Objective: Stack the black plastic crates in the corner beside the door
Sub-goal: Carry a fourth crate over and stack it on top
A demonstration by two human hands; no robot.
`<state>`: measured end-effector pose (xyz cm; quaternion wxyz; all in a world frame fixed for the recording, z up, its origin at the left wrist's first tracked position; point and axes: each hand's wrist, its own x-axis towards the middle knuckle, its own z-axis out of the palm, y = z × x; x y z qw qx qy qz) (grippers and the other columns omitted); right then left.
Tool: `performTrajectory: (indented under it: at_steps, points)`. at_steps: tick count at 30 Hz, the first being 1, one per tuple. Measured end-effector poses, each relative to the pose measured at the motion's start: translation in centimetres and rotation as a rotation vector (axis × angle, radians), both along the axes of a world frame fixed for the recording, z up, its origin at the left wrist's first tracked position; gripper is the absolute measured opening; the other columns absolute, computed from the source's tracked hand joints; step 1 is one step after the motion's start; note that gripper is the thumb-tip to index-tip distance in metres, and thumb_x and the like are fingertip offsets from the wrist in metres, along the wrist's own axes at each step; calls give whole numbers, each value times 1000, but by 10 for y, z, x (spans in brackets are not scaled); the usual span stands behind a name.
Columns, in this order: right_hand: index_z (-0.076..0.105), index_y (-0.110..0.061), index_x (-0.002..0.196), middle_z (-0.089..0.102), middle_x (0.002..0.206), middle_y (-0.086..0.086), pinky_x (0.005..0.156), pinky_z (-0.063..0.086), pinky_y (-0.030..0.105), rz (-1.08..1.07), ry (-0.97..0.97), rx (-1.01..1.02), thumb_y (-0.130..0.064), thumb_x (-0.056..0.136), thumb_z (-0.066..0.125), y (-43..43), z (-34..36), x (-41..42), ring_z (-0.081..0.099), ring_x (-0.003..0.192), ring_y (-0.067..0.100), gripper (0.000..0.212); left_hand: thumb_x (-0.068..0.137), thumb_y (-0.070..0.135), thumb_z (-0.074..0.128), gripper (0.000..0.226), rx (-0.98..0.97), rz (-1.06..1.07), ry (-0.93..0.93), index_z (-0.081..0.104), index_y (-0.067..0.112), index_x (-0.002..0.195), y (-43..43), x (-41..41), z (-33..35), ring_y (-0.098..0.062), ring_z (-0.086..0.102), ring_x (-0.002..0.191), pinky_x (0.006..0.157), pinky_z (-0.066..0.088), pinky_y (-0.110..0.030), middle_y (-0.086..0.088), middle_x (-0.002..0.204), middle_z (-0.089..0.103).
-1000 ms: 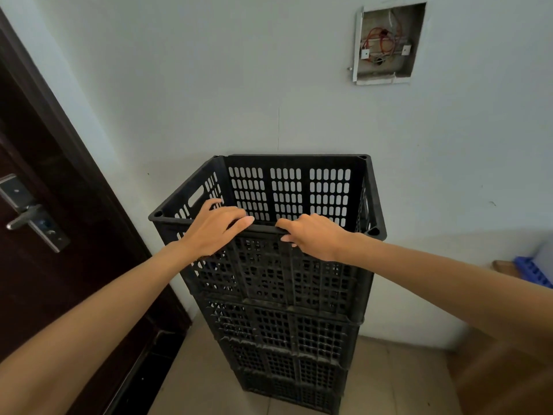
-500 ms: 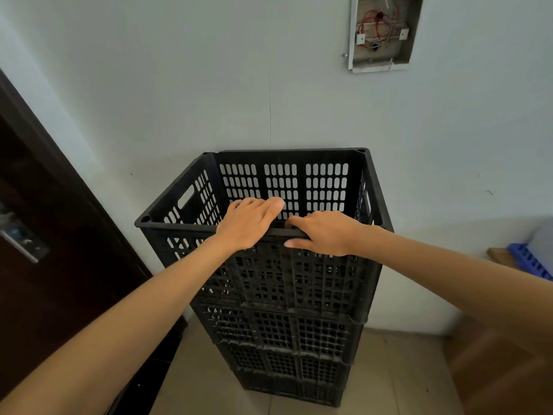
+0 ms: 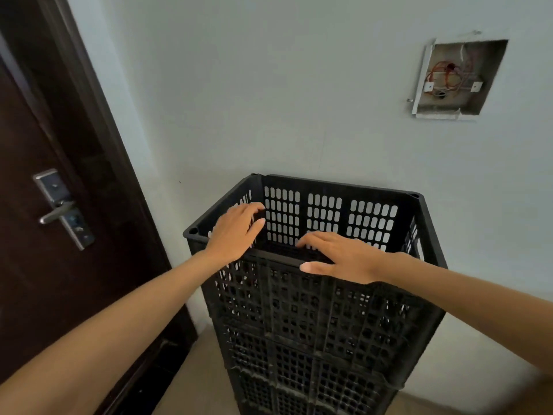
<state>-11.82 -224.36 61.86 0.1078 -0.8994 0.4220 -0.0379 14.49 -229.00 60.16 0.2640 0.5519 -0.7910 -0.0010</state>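
Note:
A tall stack of black slotted plastic crates [image 3: 314,369] stands on the floor against the pale wall, just right of the dark door. The top crate [image 3: 374,217] is empty and sits level on the ones below. My left hand [image 3: 236,232] lies over the near-left part of its rim, fingers stretched out and apart toward the left wall of the crate. My right hand [image 3: 344,259] rests on the near rim, fingers over the top edge and thumb on the outer face.
The dark brown door [image 3: 45,280] with a metal lever handle [image 3: 59,212] fills the left side. An open wall box with red wires [image 3: 454,79] sits high on the right. Beige floor tile [image 3: 194,384] shows between door and stack.
The view has swung left and up, showing the door handle again. My left hand has loosened from the rim and slid toward the left corner. My right hand has flattened along the near edge.

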Motion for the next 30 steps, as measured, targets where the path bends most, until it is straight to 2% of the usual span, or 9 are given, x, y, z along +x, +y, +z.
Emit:
performTrajectory:
  at_steps: [4, 7, 9, 11, 14, 18, 20, 23, 30]
  points:
    - [30, -29, 144, 35, 151, -4, 110, 35, 39, 30, -196, 39, -62, 94, 30, -60, 11, 65, 36, 136, 13, 60, 95, 31, 57, 55, 90, 192, 47, 37, 19, 145, -37, 45, 8, -26, 39, 137, 110, 37, -45, -6, 149, 40]
    - [25, -22, 148, 29, 155, 2, 114, 29, 42, 54, -150, -85, -29, 100, 41, -111, 14, 107, 28, 141, 21, 51, 93, 33, 63, 69, 178, 257, 11, 28, 16, 150, -67, 64, 7, -29, 35, 140, 111, 35, -46, -9, 154, 31]
    - [20, -18, 150, 21, 158, 5, 117, 23, 44, 60, -79, -129, -14, 97, 42, -144, 14, 127, 20, 145, 25, 58, 92, 35, 64, 79, 246, 279, -13, 19, 14, 154, -85, 70, 1, -30, 27, 145, 114, 31, -46, -11, 159, 24]
    - [12, -15, 153, 12, 160, 6, 119, 18, 45, 63, -1, -146, -7, 93, 43, -175, 11, 142, 11, 147, 26, 68, 91, 37, 64, 89, 315, 292, -41, 9, 13, 156, -102, 73, -6, -30, 18, 149, 117, 25, -46, -12, 162, 15]
    - [1, -13, 154, -1, 162, 7, 121, 9, 42, 81, 93, -184, -5, 89, 46, -217, 4, 158, 0, 149, 23, 80, 91, 42, 63, 99, 390, 292, -56, -3, 12, 157, -124, 74, -10, -29, 8, 152, 120, 20, -46, -12, 164, 6]
    - [-2, -11, 154, -2, 162, 10, 121, 5, 39, 145, 171, -211, -12, 88, 54, -255, -12, 182, -1, 149, 24, 86, 92, 46, 60, 101, 423, 285, -120, -8, 8, 156, -144, 72, -6, -29, 4, 152, 122, 19, -46, -11, 165, 1]
    - [1, -12, 154, 2, 162, 9, 120, 3, 40, 164, 163, -216, -17, 87, 57, -266, -21, 193, -1, 149, 24, 87, 92, 45, 61, 102, 455, 278, -69, -9, 6, 155, -147, 71, -7, -29, 7, 152, 122, 21, -45, -12, 165, 4]
    - [7, -12, 153, 9, 161, 8, 118, 1, 39, 197, 104, -241, -15, 85, 56, -278, -29, 197, 1, 149, 23, 85, 92, 43, 62, 104, 473, 251, -16, -12, 6, 155, -149, 71, -9, -29, 10, 151, 121, 22, -45, -12, 165, 7]
    - [7, -13, 153, 8, 161, 8, 121, 2, 42, 192, 92, -243, -10, 83, 56, -281, -35, 198, 0, 149, 22, 86, 90, 42, 64, 109, 553, 199, 70, -19, 10, 154, -154, 73, -11, -27, -10, 152, 124, 9, -45, -9, 164, -15]
